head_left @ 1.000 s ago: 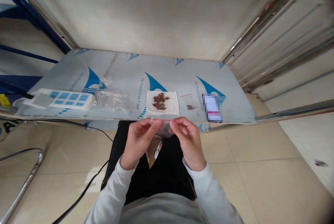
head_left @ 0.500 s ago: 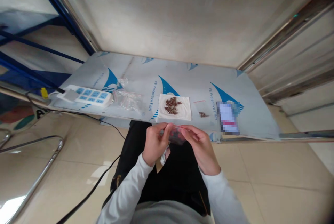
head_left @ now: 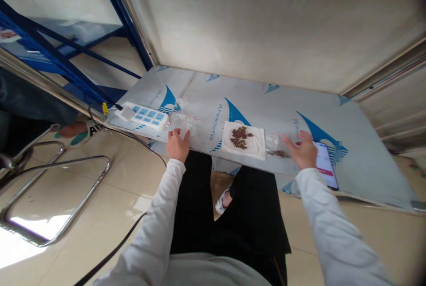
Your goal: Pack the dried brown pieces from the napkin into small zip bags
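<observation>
My left hand [head_left: 178,145] is at the table's front edge, fingers loosely bent and apart, holding nothing I can see. Just beyond its fingertips lies a loose heap of clear zip bags [head_left: 186,121]. My right hand [head_left: 303,152] hovers at the right with thumb and fingers spread. Beside its thumb, a clear zip bag [head_left: 275,141] rests on the table with a few small brown pieces [head_left: 278,153] at its lower end. Between the hands, a white folded cloth [head_left: 258,146] carries a pile of small brown screw-like pieces [head_left: 240,137].
A white power strip [head_left: 146,116] sits on the left of the film-covered table [head_left: 206,93]. A phone [head_left: 324,166] lies beside my right wrist. A metal-framed chair [head_left: 100,175] and a black cable [head_left: 116,241] are at the left; a blue rack [head_left: 123,15] stands behind.
My hands have parted: the left moved left towards the zip bags, the right moved right. The bag they held is out of them; one now lies by the cloth. The view has shifted.
</observation>
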Demonstrator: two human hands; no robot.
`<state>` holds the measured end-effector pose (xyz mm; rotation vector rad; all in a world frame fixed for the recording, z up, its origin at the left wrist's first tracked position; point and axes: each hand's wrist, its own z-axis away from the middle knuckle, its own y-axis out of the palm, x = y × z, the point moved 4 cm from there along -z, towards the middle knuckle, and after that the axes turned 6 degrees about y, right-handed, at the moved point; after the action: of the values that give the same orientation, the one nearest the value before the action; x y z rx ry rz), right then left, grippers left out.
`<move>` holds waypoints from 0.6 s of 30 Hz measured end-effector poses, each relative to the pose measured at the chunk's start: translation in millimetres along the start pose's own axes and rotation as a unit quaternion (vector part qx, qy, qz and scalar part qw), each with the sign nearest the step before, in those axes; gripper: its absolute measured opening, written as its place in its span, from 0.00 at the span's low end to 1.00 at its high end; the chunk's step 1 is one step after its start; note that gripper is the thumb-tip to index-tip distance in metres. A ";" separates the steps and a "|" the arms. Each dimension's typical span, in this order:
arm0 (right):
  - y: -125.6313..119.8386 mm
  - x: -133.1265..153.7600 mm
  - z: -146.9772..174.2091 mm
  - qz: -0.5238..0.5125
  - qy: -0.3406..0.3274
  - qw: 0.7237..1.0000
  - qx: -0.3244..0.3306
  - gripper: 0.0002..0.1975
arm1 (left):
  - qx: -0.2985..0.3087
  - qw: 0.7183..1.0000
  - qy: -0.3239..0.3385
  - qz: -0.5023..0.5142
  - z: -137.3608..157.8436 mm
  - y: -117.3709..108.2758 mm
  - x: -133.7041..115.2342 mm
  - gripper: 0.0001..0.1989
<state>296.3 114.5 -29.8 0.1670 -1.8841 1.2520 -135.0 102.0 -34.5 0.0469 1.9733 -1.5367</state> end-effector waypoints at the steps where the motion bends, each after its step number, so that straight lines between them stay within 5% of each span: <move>1: 2.2 -2.1 -3.5 0.039 -0.029 0.998 -0.026 0.37 | 0.014 1.000 -0.016 -0.020 -5.5 3.0 3.4 0.20; 6: 10.0 20.2 38.2 0.054 -0.145 0.985 -0.076 0.29 | 0.049 0.998 -0.018 -0.020 -10.3 13.0 6.9 0.13; 12: 26.4 84.3 113.3 -0.079 -0.213 0.973 0.034 0.16 | 0.051 0.998 0.043 0.016 -5.1 4.1 -1.5 0.08; 18: 23.8 162.2 134.6 -0.180 -0.272 0.917 0.229 0.22 | 0.037 0.954 0.245 0.170 23.2 -40.3 -38.4 0.09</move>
<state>104.4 69.5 48.7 1.1645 -1.8404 1.4543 -109.6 81.7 16.3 0.8277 2.1266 -1.4586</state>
